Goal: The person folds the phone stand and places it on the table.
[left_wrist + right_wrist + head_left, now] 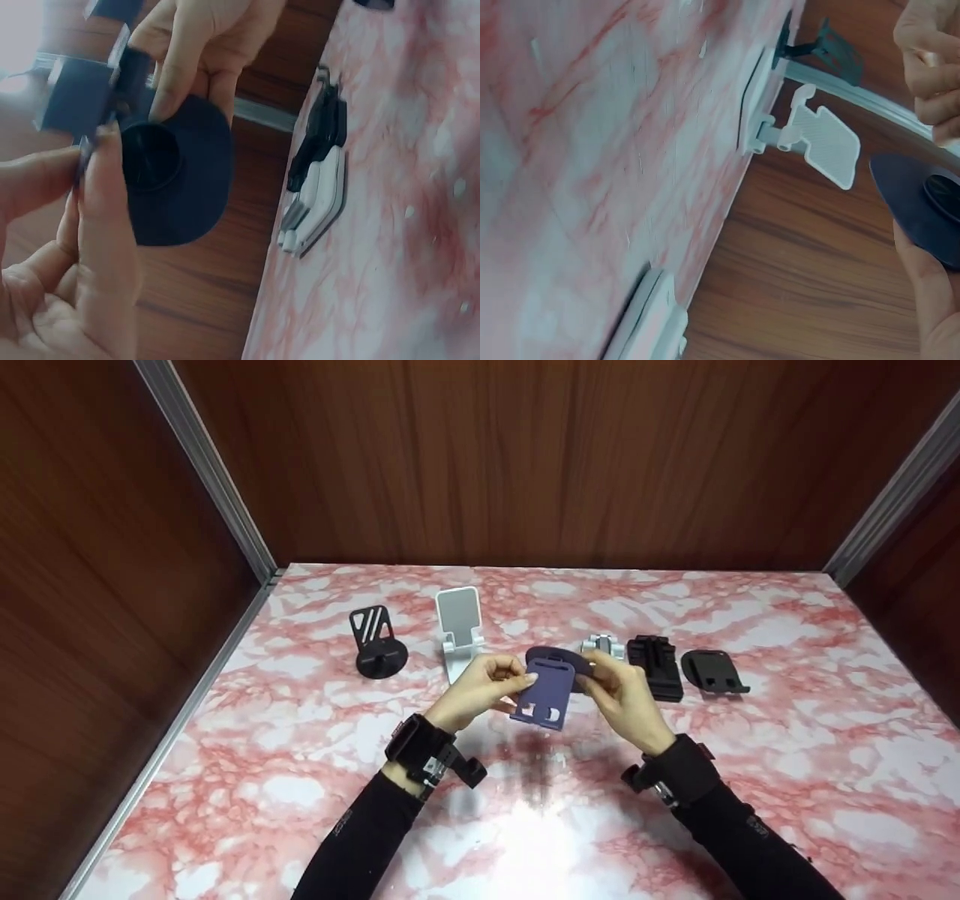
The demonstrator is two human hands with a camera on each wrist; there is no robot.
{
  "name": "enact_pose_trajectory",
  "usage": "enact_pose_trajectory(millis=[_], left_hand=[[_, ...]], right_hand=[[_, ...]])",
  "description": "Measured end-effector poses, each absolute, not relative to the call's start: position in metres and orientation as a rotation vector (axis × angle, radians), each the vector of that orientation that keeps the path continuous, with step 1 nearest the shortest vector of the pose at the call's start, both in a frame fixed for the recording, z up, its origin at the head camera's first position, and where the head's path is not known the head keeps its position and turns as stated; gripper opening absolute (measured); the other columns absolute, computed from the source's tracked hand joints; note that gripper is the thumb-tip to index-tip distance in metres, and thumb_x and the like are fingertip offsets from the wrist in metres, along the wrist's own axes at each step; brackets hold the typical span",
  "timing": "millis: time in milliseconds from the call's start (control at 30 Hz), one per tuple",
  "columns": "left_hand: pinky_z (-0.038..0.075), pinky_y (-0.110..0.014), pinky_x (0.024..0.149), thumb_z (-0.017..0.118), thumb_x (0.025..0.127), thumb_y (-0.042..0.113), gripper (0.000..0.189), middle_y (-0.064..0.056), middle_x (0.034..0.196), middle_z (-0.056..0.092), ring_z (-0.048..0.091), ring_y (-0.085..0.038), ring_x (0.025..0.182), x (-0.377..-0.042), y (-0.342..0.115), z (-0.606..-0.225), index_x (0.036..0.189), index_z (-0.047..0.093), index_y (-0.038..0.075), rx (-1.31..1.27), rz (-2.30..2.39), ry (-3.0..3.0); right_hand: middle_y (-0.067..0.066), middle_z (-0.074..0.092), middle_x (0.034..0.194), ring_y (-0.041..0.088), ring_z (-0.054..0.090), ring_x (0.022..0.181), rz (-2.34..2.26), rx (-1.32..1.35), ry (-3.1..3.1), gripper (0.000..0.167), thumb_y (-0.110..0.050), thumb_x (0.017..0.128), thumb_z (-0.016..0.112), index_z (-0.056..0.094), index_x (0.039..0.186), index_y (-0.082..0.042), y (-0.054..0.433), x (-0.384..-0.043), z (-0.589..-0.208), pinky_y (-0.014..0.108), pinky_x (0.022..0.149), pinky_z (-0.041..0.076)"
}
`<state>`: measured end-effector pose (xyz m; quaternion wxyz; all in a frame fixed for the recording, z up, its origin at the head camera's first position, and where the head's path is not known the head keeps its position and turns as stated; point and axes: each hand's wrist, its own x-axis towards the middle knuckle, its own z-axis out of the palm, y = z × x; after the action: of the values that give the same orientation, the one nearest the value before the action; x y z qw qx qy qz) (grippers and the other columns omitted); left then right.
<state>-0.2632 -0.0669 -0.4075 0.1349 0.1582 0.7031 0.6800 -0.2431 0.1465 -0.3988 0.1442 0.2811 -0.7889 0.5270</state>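
Note:
A purple-blue phone stand (547,684) is held up over the table in front of me, its cut-out plate facing the head camera. My left hand (481,688) pinches the plate's left edge between thumb and fingers. On the other side, my right hand (624,699) grips the stand's rounded base (204,176) by its edge. A dark round hub on the base's underside shows in the left wrist view, where the plate stands out from it at an angle.
A black slotted phone stand (381,658) and an upright white one (459,615) stand at the back left. Behind my right hand lie a folded white stand (602,643), a folded black one (658,673) and a dark round-based one (715,670). Wood panels (510,465) wall the table.

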Motion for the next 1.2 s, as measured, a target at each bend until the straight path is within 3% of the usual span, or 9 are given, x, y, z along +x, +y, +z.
enact_pose_trajectory(millis=[100,200,300,400,600,900,1200], left_hand=[[0.055,-0.023,0.059,0.069,0.082,0.016,0.016,0.002,0.075,0.055,0.055,-0.009,0.066,-0.263,-0.068,-0.407,0.086,0.056,0.007,0.515,1.934,2.215],[0.053,-0.026,0.074,0.073,0.078,0.021,0.035,-0.002,0.091,0.055,0.055,-0.014,0.081,-0.261,-0.069,-0.407,0.102,0.053,0.007,0.518,1.887,2.395],[0.049,-0.03,0.088,0.071,0.08,0.027,0.049,-0.007,0.113,0.055,0.055,-0.019,0.102,-0.259,-0.068,-0.408,0.12,0.049,0.011,0.51,1.85,2.397],[0.049,-0.033,0.092,0.067,0.084,0.026,0.051,-0.01,0.123,0.055,0.055,-0.023,0.111,-0.257,-0.067,-0.41,0.129,0.047,0.014,0.515,1.839,2.263],[0.052,-0.029,0.088,0.067,0.084,0.024,0.046,-0.011,0.117,0.06,0.06,-0.018,0.104,-0.256,-0.065,-0.412,0.125,0.052,0.011,0.549,1.863,2.15],[0.051,-0.029,0.085,0.071,0.08,0.027,0.044,-0.006,0.109,0.064,0.061,-0.017,0.096,-0.256,-0.064,-0.411,0.12,0.058,0.012,0.591,1.841,2.244],[0.052,-0.023,0.077,0.072,0.08,0.022,0.04,-0.012,0.106,0.066,0.063,-0.015,0.085,-0.257,-0.06,-0.41,0.114,0.061,0.005,0.529,1.79,2.315]], right_hand=[[0.025,0.069,0.088,0.002,0.067,0.075,1.629,0.818,-2.264,0.021,0.015,0.083,0.054,0.059,0.104,0.011,0.148,-0.246,-0.406,0.026,0.067,0.058],[0.027,0.068,0.09,0.004,0.068,0.076,1.746,0.801,-2.253,0.021,0.015,0.084,0.052,0.059,0.104,0.01,0.15,-0.253,-0.416,0.025,0.068,0.058],[0.026,0.068,0.091,0.007,0.069,0.076,1.831,0.781,-2.249,0.021,0.013,0.085,0.052,0.058,0.105,0.009,0.153,-0.259,-0.423,0.026,0.069,0.058],[0.026,0.068,0.091,0.01,0.069,0.076,1.873,0.796,-2.237,0.021,0.011,0.086,0.053,0.057,0.106,0.009,0.154,-0.261,-0.425,0.028,0.069,0.058],[0.02,0.069,0.093,0.013,0.07,0.077,1.95,0.77,-2.225,0.026,0.014,0.085,0.051,0.057,0.11,0.008,0.156,-0.263,-0.425,0.032,0.07,0.059],[-0.004,0.071,0.093,0.013,0.069,0.083,2.079,0.686,-2.241,0.032,0.013,0.087,0.048,0.053,0.119,0.01,0.155,-0.26,-0.427,0.031,0.075,0.058],[-0.002,0.071,0.096,0.012,0.069,0.081,2.225,0.585,-2.288,0.038,0.008,0.09,0.047,0.046,0.128,0.01,0.155,-0.258,-0.426,0.029,0.073,0.058]])
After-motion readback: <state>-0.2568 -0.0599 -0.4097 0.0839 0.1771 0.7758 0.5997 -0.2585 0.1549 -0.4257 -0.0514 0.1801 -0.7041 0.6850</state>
